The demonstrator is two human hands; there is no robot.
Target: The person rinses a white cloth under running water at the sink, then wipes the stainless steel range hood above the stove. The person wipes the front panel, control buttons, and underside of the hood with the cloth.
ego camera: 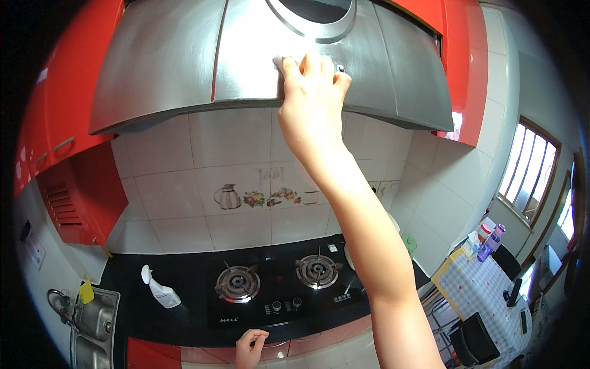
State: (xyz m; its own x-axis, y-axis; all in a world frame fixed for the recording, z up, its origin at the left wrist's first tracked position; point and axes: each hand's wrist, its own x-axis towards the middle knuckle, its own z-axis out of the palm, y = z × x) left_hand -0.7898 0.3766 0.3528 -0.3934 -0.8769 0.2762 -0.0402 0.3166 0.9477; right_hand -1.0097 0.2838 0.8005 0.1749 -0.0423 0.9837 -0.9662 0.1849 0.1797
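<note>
My right hand reaches up to the front panel of a stainless steel range hood. Its fingers press a pale cloth against the metal. Most of that cloth is hidden under the hand, so its exact kind is hard to tell. Beside the fingers sits a small round knob or button. Low in the view, my left hand is near the front edge of the black countertop. Its fingers are loosely curled towards the thumb, with nothing visible in them.
A white spray bottle stands left of the two-burner gas hob. Farther left is a steel sink with a yellow cloth. Red cabinets flank the hood. At right, a table with a checked tablecloth holds bottles.
</note>
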